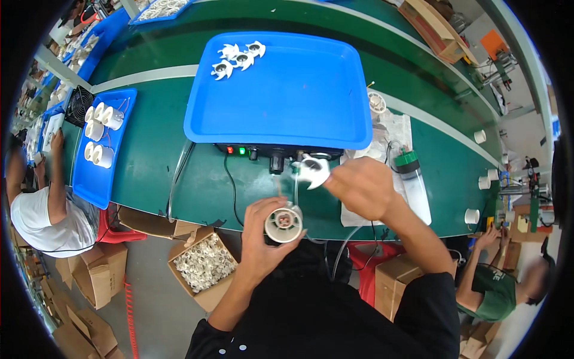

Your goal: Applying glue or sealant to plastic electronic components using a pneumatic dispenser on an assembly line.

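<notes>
My left hand (256,242) grips a white plastic cylindrical housing (283,225) near the bench's front edge. Its round opening faces up, and copper-coloured parts show inside. Above and to the right of it, my right hand (363,188) pinches a small white bladed impeller (313,172) with a dark centre, slightly blurred. The impeller is apart from the housing. Several similar impellers (242,60) lie in the far left corner of a large blue tray (287,113). A black device (263,152) with red and green lit switches sits beneath that tray's near edge.
A second blue tray (89,184) with several white cylinders stands at left. Right of my right hand are a green-capped bottle (408,164) and a pale cloth (397,128). Cables and tubes hang over the edge. A carton (206,269) of white parts stands below. People work at both sides.
</notes>
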Motion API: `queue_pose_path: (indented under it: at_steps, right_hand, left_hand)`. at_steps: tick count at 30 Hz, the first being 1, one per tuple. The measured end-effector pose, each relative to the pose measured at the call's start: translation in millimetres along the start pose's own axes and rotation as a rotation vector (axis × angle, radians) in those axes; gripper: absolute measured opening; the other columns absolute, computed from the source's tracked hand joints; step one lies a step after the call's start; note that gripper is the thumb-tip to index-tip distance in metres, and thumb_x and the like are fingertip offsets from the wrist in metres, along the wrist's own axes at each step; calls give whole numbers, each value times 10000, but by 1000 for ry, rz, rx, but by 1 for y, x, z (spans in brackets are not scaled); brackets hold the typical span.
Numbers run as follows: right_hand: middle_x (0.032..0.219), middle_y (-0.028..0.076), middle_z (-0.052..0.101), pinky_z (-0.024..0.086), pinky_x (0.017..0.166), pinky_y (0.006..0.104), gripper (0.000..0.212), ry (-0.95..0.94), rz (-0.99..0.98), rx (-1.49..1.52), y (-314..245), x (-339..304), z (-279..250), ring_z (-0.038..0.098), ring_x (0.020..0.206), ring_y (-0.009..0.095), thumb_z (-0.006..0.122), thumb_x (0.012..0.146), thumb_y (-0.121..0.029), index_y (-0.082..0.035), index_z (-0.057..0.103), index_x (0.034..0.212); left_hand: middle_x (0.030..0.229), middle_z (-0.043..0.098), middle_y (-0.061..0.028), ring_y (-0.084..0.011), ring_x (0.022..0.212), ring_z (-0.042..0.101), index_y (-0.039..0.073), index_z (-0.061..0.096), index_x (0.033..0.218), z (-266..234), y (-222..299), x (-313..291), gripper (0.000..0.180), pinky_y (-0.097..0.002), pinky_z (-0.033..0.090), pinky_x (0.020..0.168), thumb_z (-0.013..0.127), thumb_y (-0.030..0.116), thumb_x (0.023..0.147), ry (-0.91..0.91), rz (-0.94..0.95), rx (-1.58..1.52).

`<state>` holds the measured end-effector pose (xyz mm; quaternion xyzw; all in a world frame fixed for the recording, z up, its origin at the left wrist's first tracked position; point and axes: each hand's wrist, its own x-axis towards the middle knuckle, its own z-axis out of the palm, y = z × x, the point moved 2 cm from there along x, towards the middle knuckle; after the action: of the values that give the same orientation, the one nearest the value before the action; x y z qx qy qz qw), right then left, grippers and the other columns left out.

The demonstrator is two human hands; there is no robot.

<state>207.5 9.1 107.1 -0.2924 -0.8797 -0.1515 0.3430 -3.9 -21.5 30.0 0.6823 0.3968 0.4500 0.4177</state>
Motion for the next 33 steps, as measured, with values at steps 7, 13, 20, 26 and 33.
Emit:
queue_pose_path:
  at_steps: [7,13,20,26,33]
  right_hand:
    - [804,42,620,455,600,206,128,292,1549,1094,-42,-65,-23,560,702,74,633,920,-88,26,588,959]
    - [799,7,615,428,609,189,99,123,1701,1074,-65,-89,-18,533,707,41,641,914,-77,9,607,948]
    - [744,28,598,430,586,220,117,-141,1663,786,-69,-83,-2,528,641,68,668,877,-70,22,606,915]
    - [762,8,582,383,537,216,99,-2,1661,701,-73,-70,-23,464,582,63,691,840,-47,-1,621,894]
    - [615,120,589,426,483,345,136,-635,1216,228,-77,-51,-23,558,525,273,635,877,-99,25,643,823]
  left_hand:
    - [1143,637,-50,-278,1112,510,60,626,1155,59,-7,4,652,-382,408,947,888,184,571,-152,101,146]
    - [1157,649,-20,-255,1179,509,80,641,1125,67,-15,5,606,-455,352,1022,864,266,593,-256,190,301]
    - [1154,644,-23,-259,1215,501,92,597,1153,73,-24,3,623,-514,283,1084,847,273,612,-324,239,370]
    - [1174,631,-26,-265,1229,490,97,579,1188,69,-19,3,707,-528,268,1093,862,211,550,-316,202,356]
    - [1143,636,-28,-265,1227,486,101,586,1163,73,-19,3,657,-543,268,1092,863,224,580,-327,211,365]
